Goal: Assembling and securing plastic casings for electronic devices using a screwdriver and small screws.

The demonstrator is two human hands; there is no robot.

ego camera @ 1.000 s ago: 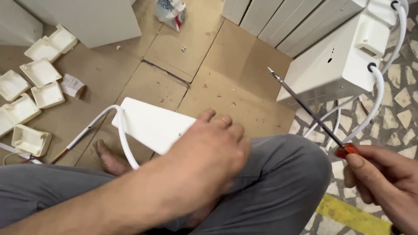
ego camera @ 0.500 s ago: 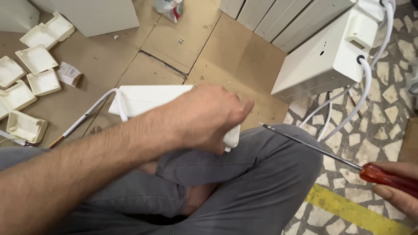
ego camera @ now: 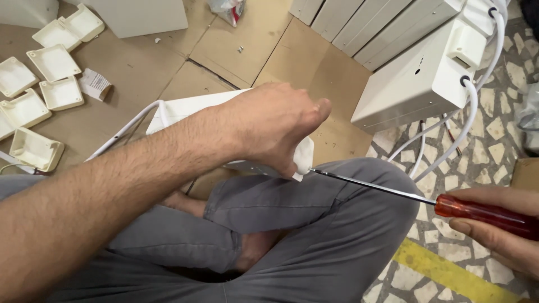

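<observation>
left hand [ego camera: 269, 126] is clamping down on the white plastic box [ego camera: 185, 109] over the knee, right hand [ego camera: 499, 230] is gripping the red-handled screwdriver [ego camera: 415, 196], its shaft lying almost level with the tip touching the box's right corner

floor: cardboard sheets [ego camera: 140, 67] | stone-chip tiles [ego camera: 494, 134] | yellow stripe [ego camera: 443, 272] | even light
</observation>
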